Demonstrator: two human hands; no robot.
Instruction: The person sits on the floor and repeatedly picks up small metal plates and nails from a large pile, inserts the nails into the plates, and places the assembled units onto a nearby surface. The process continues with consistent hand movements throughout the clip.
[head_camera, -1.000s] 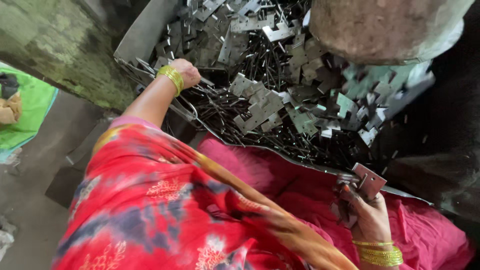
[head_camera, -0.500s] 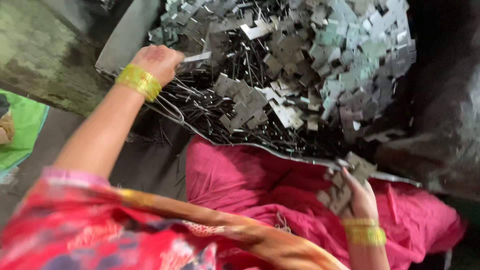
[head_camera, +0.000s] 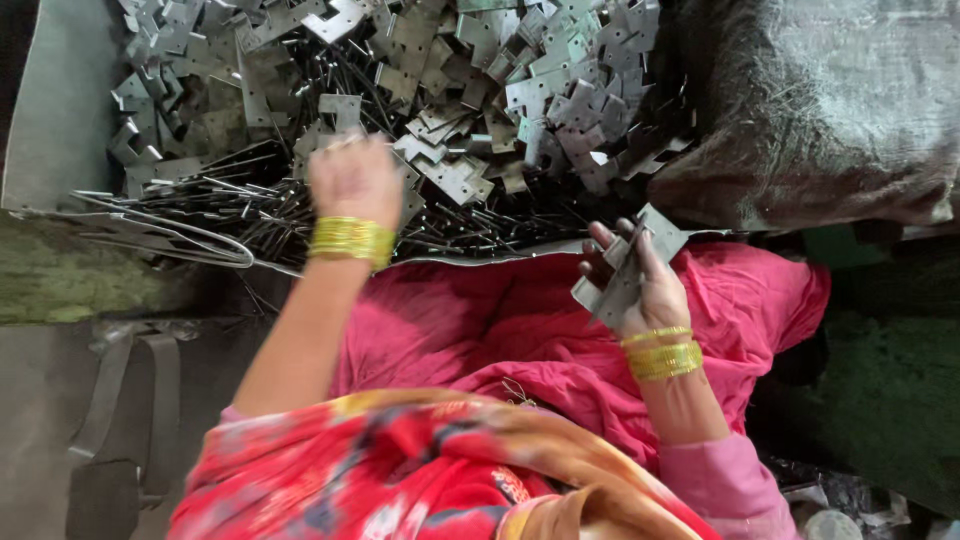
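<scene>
Since half a sec ago, left hand (head_camera: 355, 180) slid right over the pin pile (head_camera: 230, 215), blurred, grip can't tell. Right hand (head_camera: 635, 280) clasped hinge plates (head_camera: 625, 270) above pink lap cloth (head_camera: 480, 320), long axis tilted up-right. Loose plates (head_camera: 500, 110) lay just ahead, nearer left hand; tray edge (head_camera: 500, 252) between

grey concrete floor (head_camera: 40, 430) at left, perhaps mossy; dark sack (head_camera: 830, 110) at upper right.

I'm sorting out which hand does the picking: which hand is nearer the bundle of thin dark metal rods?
Left. The left hand is right over the bundle of thin dark metal rods; the right hand holds flat grey metal plates off to the side.
</scene>
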